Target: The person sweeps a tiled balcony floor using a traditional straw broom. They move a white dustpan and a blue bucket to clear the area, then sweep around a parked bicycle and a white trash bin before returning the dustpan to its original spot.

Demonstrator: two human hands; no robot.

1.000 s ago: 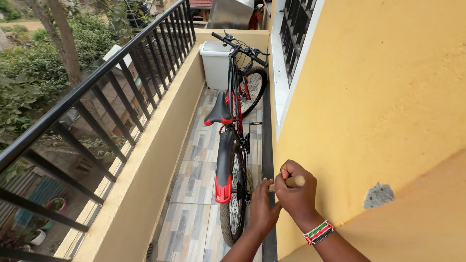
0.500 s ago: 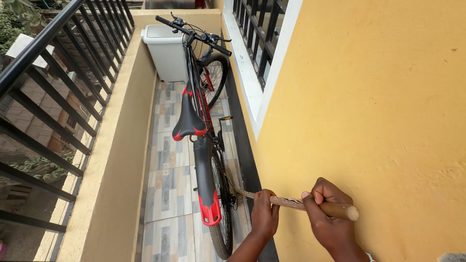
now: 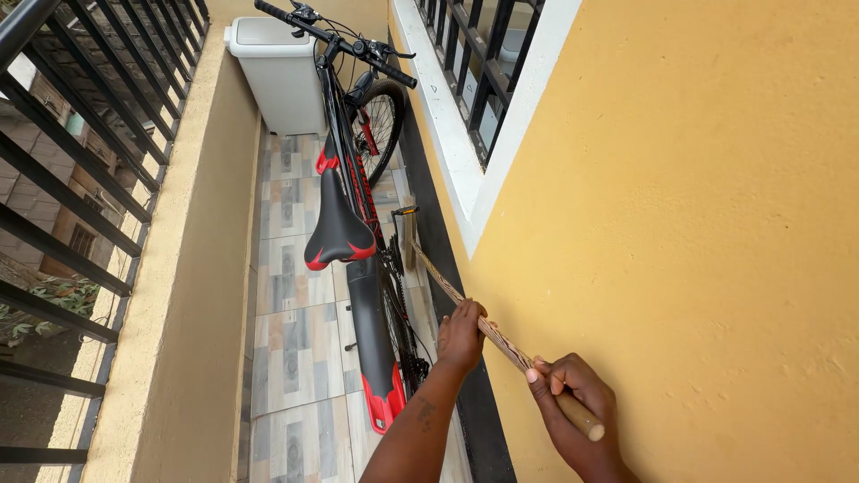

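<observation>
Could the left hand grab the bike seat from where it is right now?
Probably yes. The left hand is wrapped round the wooden stick, so it would have to let go first. The black and red seat sits just ahead and to its left, with nothing between them.

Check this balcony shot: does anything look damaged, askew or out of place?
Nothing stands out. The black-and-red bicycle stands upright by the yellow wall; left hand and right hand grip a patterned wooden stick beside it.
</observation>
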